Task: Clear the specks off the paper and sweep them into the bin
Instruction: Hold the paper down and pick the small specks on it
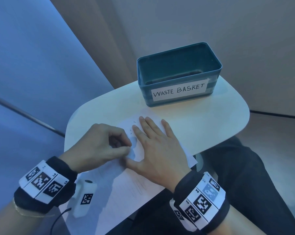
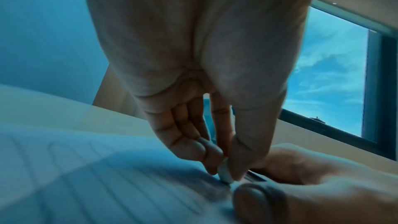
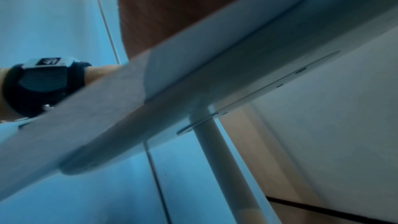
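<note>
The left hand (image 1: pixel 99 146) has its grip pinched on a small pale eraser (image 2: pixel 225 173), pressed to the paper (image 1: pixel 131 189). The right hand (image 1: pixel 153 148) lies flat, fingers straight, just beside that grip, pinning the sheet to the counter (image 1: pixel 211 119). Dark specks (image 1: pixel 132 126) lie just beyond the grip, the bin (image 1: pixel 179 77) farther beyond. Best to rub in short strokes away from the pinning hand, so the sheet doesn't buckle.

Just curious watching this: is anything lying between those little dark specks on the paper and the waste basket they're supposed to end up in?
Nothing visible blocks the way. The specks lie on the paper by the right hand's fingertips; beyond is bare table, then the basket. Its wall stands above the table, so specks must go over the rim.
</note>
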